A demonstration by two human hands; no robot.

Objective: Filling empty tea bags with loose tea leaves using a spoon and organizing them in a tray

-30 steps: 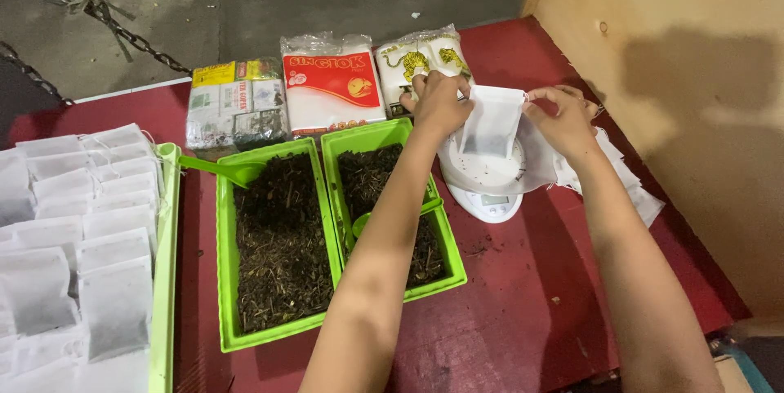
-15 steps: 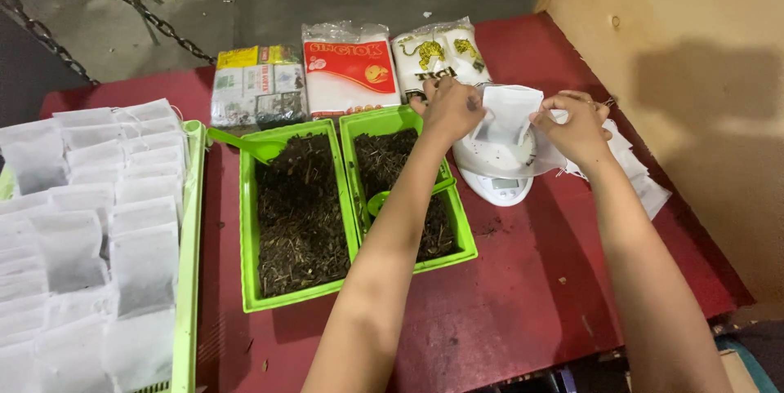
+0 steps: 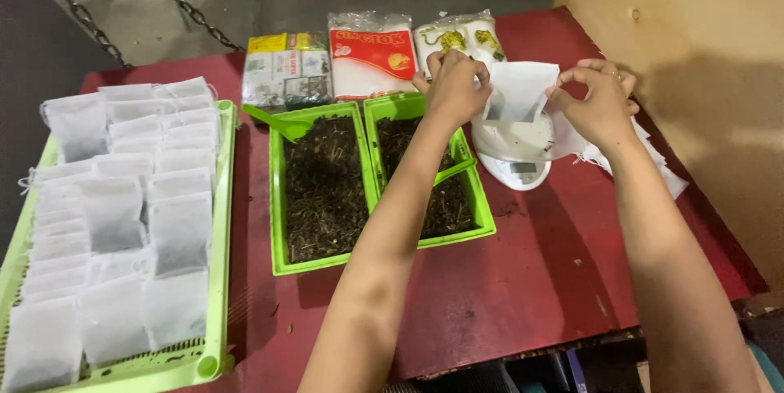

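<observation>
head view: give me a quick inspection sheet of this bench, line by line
surface: red table, scuffed, with dark crumbs.
job's things: empty white filter bag held open over a small white scale; two green trays of dark dried leaves, each with a green scoop.
clutter: long green tray of filled white bags; three sealed packets along the back edge; loose white bags at the right.
grippers: left hand and right hand pinch the bag's top corners with their fingers.
cables: nothing seen; a chain lies on the floor.
surroundings: grey floor, plywood panel at right.
</observation>
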